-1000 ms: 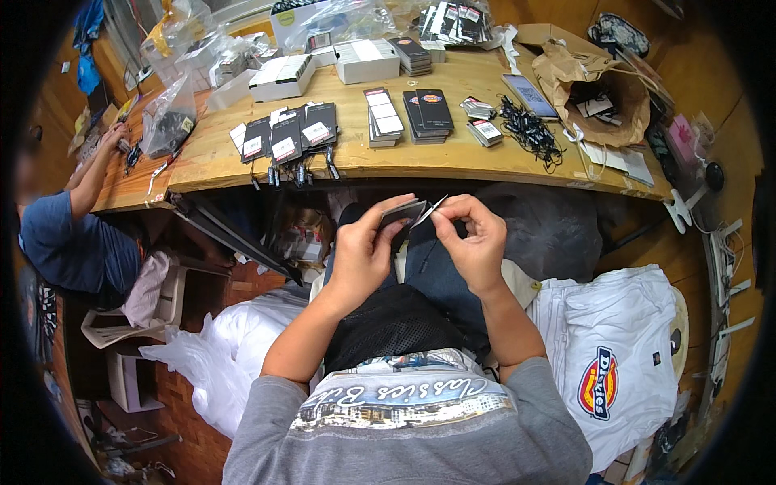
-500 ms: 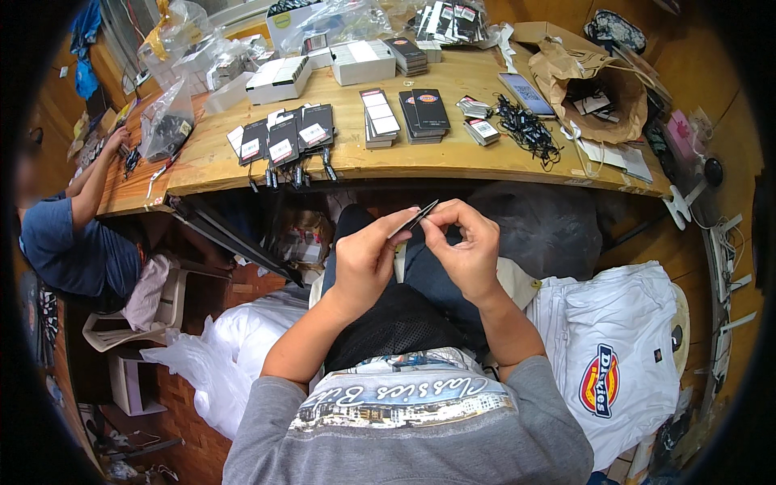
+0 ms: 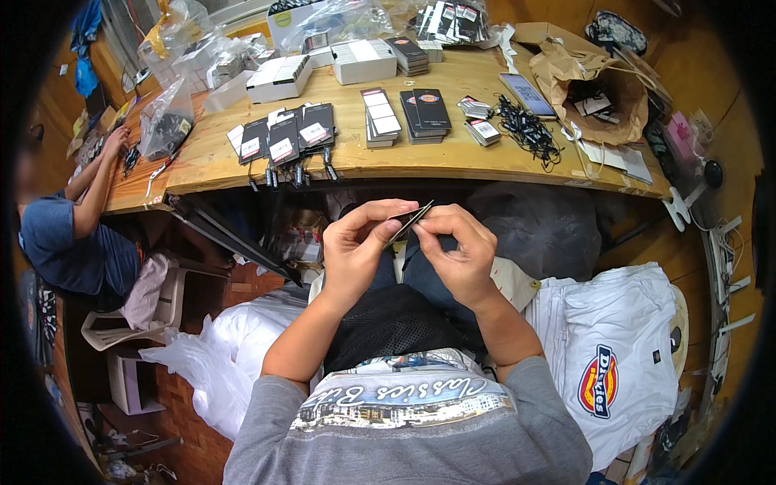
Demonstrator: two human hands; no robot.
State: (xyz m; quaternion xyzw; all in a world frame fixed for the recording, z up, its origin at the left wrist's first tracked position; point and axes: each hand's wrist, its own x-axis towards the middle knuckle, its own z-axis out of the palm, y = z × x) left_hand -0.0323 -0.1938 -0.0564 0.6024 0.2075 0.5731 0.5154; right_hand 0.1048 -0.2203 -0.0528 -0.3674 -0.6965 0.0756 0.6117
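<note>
In front of my lap, my left hand pinches a dark hang tag, seen nearly edge-on. My right hand is closed at the tag's right edge, thumb against fingertips; a bit of dark cord seems to hang below them. On the table beyond lie finished-looking black tags with cords over the edge, a stack of white labels, a stack of black tags, small white stickers or cards and a tangle of black cords.
White boxes of cards stand at the back of the wooden table. A phone and an open brown paper bag lie at the right. White shirts are piled beside me. At the far left sits another person.
The tag has tilted and shows more of its face, with its leaves slightly apart. My left hand has shifted a little left; my right fingers have turned along the edge.
</note>
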